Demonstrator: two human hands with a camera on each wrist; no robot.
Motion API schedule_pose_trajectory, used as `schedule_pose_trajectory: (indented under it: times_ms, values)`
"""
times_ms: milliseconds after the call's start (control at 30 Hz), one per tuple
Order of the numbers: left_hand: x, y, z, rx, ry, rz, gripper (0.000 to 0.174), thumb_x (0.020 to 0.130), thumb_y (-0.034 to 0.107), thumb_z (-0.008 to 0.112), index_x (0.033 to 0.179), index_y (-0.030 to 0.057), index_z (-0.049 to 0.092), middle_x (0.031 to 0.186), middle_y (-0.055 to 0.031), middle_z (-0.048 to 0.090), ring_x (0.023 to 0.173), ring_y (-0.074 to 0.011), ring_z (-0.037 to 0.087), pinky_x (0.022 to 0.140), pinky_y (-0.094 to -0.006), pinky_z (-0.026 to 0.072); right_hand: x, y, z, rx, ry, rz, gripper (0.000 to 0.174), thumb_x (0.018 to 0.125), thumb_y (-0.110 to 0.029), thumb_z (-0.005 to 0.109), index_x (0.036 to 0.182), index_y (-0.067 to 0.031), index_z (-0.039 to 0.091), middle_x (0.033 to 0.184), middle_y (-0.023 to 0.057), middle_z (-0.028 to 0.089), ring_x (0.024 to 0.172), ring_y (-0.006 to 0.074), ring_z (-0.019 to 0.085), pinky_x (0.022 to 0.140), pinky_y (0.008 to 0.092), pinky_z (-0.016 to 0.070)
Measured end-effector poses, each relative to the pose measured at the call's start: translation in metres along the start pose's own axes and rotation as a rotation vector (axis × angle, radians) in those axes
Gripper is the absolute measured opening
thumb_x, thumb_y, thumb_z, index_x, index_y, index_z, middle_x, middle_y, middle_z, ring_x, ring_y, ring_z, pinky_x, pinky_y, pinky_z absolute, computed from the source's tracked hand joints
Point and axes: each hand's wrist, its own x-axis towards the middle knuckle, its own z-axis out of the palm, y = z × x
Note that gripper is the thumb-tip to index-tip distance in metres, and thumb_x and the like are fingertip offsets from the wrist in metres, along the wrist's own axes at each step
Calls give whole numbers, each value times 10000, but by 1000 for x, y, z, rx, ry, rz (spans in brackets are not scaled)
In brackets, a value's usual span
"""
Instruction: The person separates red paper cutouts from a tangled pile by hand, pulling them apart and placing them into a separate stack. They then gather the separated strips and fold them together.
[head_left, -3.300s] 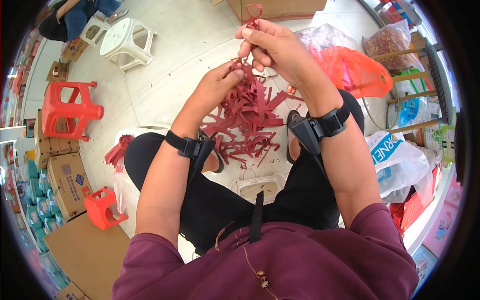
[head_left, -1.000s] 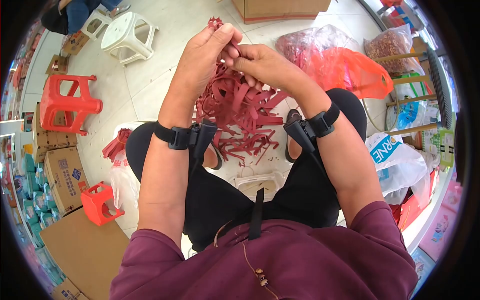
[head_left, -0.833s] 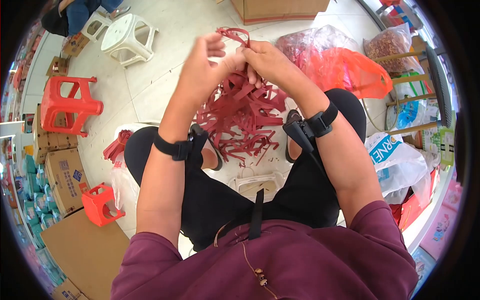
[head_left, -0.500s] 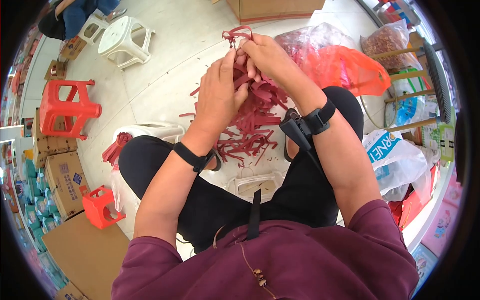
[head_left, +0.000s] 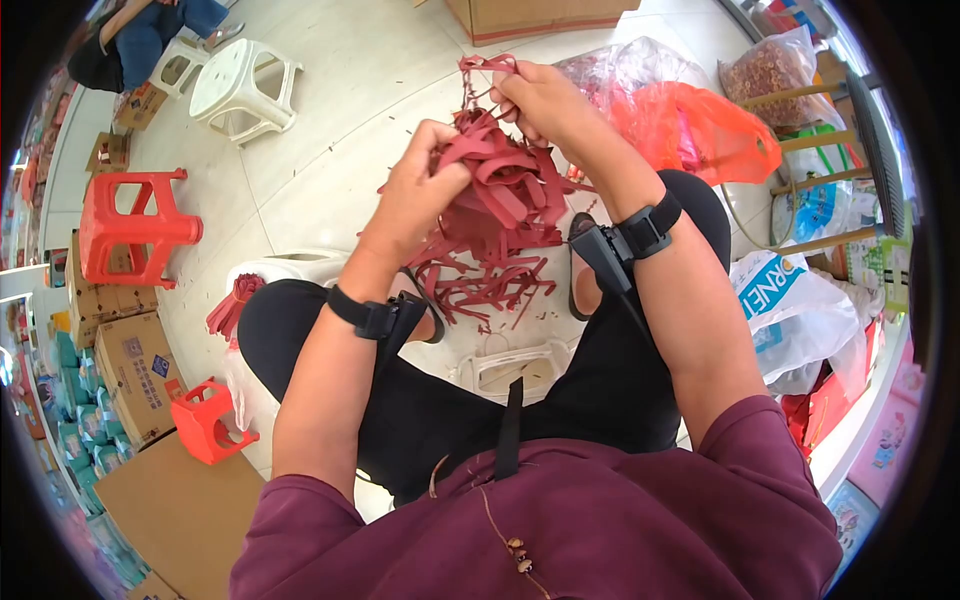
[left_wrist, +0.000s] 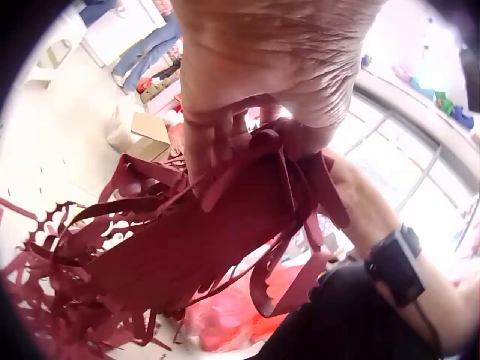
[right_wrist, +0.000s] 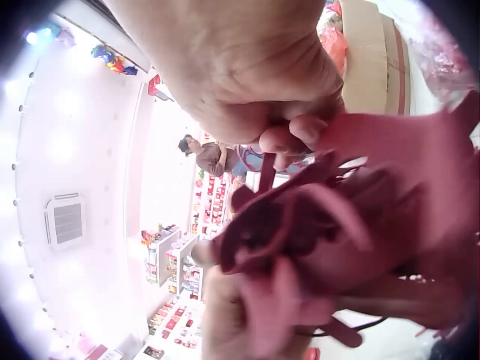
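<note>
Left hand (head_left: pixel 415 195) fingers clench gathered strips (head_left: pixel 505 190); right hand (head_left: pixel 540 95), 1 o'clock, pinches one. Heap (head_left: pixel 480 285) on floor (head_left: pixel 330 150), 6 o'clock, likely unsorted.

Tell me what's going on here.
A seated person is working a tangled bunch of red paper strips held up over the floor. The left hand grips the bunch from the side. The right hand pinches one strip that sticks out of its top. More red scraps lie on the floor between the person's feet. An orange bag sits to the right and a red stool to the left.
</note>
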Motion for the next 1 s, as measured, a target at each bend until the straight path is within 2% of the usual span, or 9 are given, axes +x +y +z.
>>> schedule_pose_trajectory:
  times_ms: [67, 200, 300, 500, 600, 700, 800, 900, 1000]
  values:
    - [-6, 20, -8, -182, -46, -50, 156, 937, 136, 585, 1075, 66, 561, 1012, 14, 587, 930, -58, 523, 852, -237, 450, 1, 4, 1, -95, -19, -52, 265, 993, -255, 495, 962, -16, 606, 737, 69, 629, 601, 163, 596, 556, 311, 475]
    - [-12, 28, -6, -237, 3, -113, 184, 970, 214, 572, 1089, 75, 581, 1007, 9, 601, 922, -59, 517, 860, -222, 428, 2, 12, 8, 50, -24, -81, 259, 1015, -230, 467, 960, -4, 581, 745, 78, 635, 595, 166, 621, 561, 312, 516]
    - [-10, 25, -16, -111, -40, -103, 185, 997, 248, 541, 1081, 84, 561, 999, 20, 591, 903, -50, 530, 810, -215, 440, 0, 12, 3, 60, -121, -26, 250, 1021, -210, 435, 980, 1, 562, 752, 101, 646, 557, 180, 623, 533, 324, 520]
    - [-8, 15, -16, 53, 105, -68, 134, 1002, 188, 513, 1092, 93, 538, 984, 6, 592, 877, -61, 548, 744, -221, 468, -14, 1, 2, 199, -194, 128, 253, 1028, -231, 470, 1030, 14, 535, 757, 134, 675, 539, 188, 651, 451, 314, 499]
    - [0, -3, -16, -235, 157, -128, 131, 1022, 175, 505, 1116, 89, 535, 973, -4, 597, 866, -76, 568, 742, -237, 489, -22, 0, 10, 299, -322, 170, 257, 1026, -234, 472, 1021, 15, 533, 772, 128, 678, 561, 184, 667, 445, 302, 496]
    - [-3, 6, -25, -248, 92, -239, 135, 1049, 168, 481, 1129, 74, 535, 1008, -25, 614, 869, -92, 591, 743, -258, 510, -15, 7, 8, 162, -220, 96, 256, 1024, -239, 479, 1009, 10, 534, 796, 120, 683, 535, 172, 643, 436, 289, 481]
    - [-6, 9, -29, 155, 95, 14, 151, 1069, 174, 450, 1132, 62, 532, 999, -49, 637, 841, -108, 614, 739, -270, 519, -3, 12, -3, 116, -137, 68, 248, 1025, -237, 452, 1023, -11, 553, 818, 100, 693, 513, 145, 607, 441, 286, 457]
    - [-16, 18, -39, 190, 303, 269, 147, 1068, 133, 423, 1119, 45, 528, 967, -74, 657, 792, -130, 633, 727, -285, 525, -3, 9, -4, -9, -76, 36, 260, 1028, -241, 452, 1017, -7, 564, 802, 92, 697, 483, 143, 579, 446, 291, 459]
    - [-16, 33, -52, -234, 402, 310, 177, 1062, 122, 388, 1086, 27, 535, 934, -99, 651, 790, -203, 650, 720, -323, 520, -1, 11, -2, -61, -33, 39, 258, 1026, -252, 479, 1010, -11, 571, 805, 101, 703, 429, 145, 549, 424, 284, 447]
